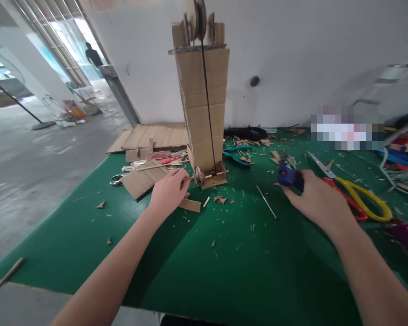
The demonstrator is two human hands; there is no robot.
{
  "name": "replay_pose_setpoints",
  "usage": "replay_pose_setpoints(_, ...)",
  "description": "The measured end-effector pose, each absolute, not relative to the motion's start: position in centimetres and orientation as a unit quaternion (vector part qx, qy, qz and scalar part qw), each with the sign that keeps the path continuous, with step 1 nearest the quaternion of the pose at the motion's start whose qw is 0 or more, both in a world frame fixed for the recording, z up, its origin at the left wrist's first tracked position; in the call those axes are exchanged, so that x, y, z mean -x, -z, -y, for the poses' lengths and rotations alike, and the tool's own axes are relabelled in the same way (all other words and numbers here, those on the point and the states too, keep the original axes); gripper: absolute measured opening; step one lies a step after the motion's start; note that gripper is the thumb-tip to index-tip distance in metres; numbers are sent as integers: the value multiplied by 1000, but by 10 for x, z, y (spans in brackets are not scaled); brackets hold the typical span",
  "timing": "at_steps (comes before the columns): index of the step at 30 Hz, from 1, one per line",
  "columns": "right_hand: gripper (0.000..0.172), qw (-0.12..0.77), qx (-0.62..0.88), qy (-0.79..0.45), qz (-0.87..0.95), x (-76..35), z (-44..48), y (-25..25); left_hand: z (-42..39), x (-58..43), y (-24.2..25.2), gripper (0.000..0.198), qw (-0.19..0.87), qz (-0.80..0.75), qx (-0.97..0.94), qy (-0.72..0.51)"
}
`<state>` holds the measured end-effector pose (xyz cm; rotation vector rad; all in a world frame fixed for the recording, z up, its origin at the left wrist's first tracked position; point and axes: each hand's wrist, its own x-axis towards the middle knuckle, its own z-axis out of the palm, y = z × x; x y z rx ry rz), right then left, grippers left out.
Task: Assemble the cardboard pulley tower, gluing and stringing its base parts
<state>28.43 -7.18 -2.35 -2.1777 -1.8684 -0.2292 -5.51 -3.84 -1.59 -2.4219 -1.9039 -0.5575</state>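
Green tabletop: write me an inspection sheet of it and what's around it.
Surface: green tabletop, strewn with cardboard scraps.
Job's things: cardboard tower, standing; small wheel at its base.
Clutter: scissors, teal-handled pliers, thin rod.
Hands: left hand at the small wheel; right hand around a dark blue object.
Cables: none made out; dark cord runs down the tower's front.
Surroundings: white wall behind; concrete floor and a distant person at left.
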Motion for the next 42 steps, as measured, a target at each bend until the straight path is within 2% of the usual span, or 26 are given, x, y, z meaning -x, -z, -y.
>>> replay_pose_setpoints(3, 47, 101, 743, 84, 657, -286, 68, 35, 37, 57, 19, 23, 5, 602, 771, 206)
replay_pose_setpoints(7, 48, 85, 757, 153, 630, -283, 69, 43, 32, 59, 24, 28, -22, 558, 793, 243)
replay_pose_setpoints(12, 46, 170, 730, 204, 630, -264, 74, 27, 23, 60, 32, 26, -36, 531, 803, 269)
replay_pose_setpoints(15, 41, 215, 668, 152, 696, -237, 72, 15, 19, 60, 34, 26, -43, 522, 806, 276)
replay_pose_setpoints(19, 36, 216, 548, -4, 808, -200, 61, 8, 15, 59, 34, 27, -54, 508, 812, 282)
replay_pose_setpoints(26, 32, 286, 528, -135, 788, -181, 45, 12, 12, 55, 36, 26, -74, 500, 806, 307)
replay_pose_setpoints(42, 21, 350, 511, -114, 777, -178, 17, 16, 18, 38, 36, 26, -74, 508, 813, 274)
